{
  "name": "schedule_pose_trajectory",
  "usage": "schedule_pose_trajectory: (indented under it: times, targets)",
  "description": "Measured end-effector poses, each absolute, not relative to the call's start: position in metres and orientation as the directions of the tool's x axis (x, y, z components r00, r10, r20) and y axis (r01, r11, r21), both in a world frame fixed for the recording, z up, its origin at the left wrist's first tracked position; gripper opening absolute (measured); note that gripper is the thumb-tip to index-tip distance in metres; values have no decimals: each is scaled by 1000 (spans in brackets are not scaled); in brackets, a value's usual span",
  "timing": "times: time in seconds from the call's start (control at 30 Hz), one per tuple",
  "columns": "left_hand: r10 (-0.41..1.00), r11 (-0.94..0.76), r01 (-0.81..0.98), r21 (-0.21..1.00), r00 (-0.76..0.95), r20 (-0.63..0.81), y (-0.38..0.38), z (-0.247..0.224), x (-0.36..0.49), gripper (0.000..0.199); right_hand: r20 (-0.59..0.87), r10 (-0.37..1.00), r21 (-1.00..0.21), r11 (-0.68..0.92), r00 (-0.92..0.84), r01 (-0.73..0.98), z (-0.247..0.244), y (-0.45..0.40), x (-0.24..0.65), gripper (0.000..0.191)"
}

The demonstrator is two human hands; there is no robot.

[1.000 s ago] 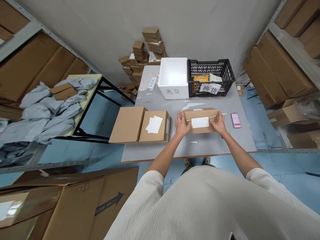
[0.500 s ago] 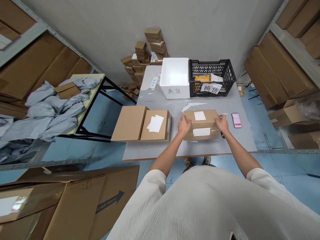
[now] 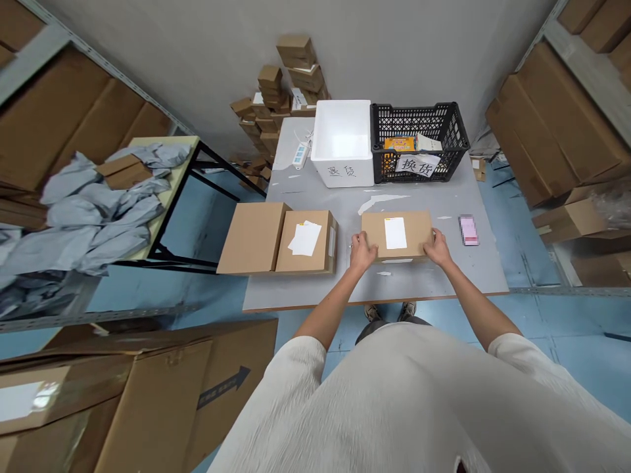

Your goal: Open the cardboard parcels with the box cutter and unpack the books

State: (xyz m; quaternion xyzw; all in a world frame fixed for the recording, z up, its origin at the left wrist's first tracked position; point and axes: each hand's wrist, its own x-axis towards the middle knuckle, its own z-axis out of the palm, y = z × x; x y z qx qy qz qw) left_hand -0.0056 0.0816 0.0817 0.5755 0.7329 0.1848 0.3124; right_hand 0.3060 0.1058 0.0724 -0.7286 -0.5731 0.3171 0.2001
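Note:
A brown cardboard box (image 3: 372,230) with a white label on its top lies near the front of the grey table (image 3: 296,295). My left hand (image 3: 363,251) grips the box's near left corner, with the thumb along the front edge. At the right end, my right hand (image 3: 437,248) holds the box by its side. Part of another white label shows on the box's near face. To the right of the box lies a phone (image 3: 468,230) with a pinkish screen.
Two cardboard boxes (image 3: 256,236) stand at the table's left, the right one with white papers on top. Behind are a white foam bin (image 3: 344,172), a black crate (image 3: 414,177) and a power strip (image 3: 300,156). Grey bags (image 3: 79,220) cover a side table; boxes (image 3: 296,52) stack by the wall.
The box has been tipped so its top label faces up more fully and its front face is mostly out of sight. Both hands still hold it. The camera view has shifted slightly.

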Motion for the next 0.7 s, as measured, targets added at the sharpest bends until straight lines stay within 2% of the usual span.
schedule_pose_trajectory:
  times: [0.23, 0.37, 0.7]
  targets:
    - [974, 221, 754, 619, -137, -181, 108, 85, -1, 67, -219, 971, -651, -219, 97, 726, 78, 129, 304, 83]
    - [974, 213, 753, 622, -111, -199, 128, 88, 1, 70, -223, 971, -682, -217, 84, 698, 83, 147, 301, 83]
    - [953, 298, 689, 660, -178, -244, 139, 101, 4, 80, -238, 960, -772, -280, 148, 570, 82, 159, 299, 79]
